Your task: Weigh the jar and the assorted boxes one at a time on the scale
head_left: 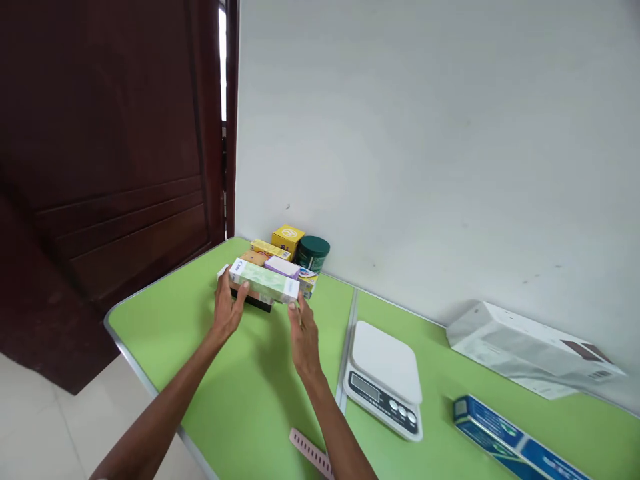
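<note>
A long light-green box with white ends (pixel 265 281) is held level between my two hands, above the near side of a group of packages. My left hand (pixel 229 307) grips its left end, thumb on the near face. At the right end, my right hand (pixel 303 333) has its fingers closed on the box. Partly hidden below it lies a dark-edged box (pixel 257 303). Just behind are a purple-and-white box (pixel 281 267), a long yellow box (pixel 270 250), a yellow cube-shaped box (pixel 287 237) and a dark green round tub (pixel 314 252).
A white digital scale (pixel 386 373) sits right of my hands on the green folding table (pixel 225 400). Further right are a blue box (pixel 510 437) and a white carton (pixel 535 347) by the wall. A pink strap (pixel 310 452) lies near my right forearm. A dark door (pixel 110 153) stands left.
</note>
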Demonstrator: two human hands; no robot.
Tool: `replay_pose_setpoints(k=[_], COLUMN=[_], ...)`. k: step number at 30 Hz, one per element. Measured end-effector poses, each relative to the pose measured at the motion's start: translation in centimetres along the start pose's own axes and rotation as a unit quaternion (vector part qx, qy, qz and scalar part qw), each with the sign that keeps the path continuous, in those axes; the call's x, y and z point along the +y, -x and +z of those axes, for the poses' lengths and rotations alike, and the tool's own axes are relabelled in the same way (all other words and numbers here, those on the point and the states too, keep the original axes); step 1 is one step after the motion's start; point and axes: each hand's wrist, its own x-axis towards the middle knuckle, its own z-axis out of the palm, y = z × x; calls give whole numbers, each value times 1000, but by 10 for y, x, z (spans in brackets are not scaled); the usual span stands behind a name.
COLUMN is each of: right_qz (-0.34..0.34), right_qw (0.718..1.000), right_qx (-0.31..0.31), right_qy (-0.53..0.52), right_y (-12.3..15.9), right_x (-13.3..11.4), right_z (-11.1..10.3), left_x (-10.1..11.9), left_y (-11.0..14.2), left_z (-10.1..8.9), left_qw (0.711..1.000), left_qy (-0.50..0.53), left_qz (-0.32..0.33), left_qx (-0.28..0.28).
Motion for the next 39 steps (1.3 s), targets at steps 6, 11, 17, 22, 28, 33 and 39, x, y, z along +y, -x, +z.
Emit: replay_pose_setpoints(k=[6,11,17,22,28,33,39], right_qz=[2,-7,-95,-148,-23,112,138], right_qw=[999,997,985,915,783,797,815], right_qx=[-49,-65,-15,212,492,514,500], right_qy=[11,44,144,309,381,299,258], right_y=[-27,-19,40,101,141,151,147], right_x=[8,10,10,20,55,84,93], right_z=[43,38,-44,-183,-350,-400,-391], left_x=[-48,-64,-48,-8,92,176,208], left_y=[-36,-36,-23,26,147,223,253], left_z=[-8,-7,-21,10,89,179,279], left_qw=[996,993,993,991,941,827,855], left_qy=[-75,-89,-114,-78,89,143,51], left_qz=[-47,-73,-17,106,141,30,-72], left_qx=[-11,-27,39,-30,-293,-543,-510])
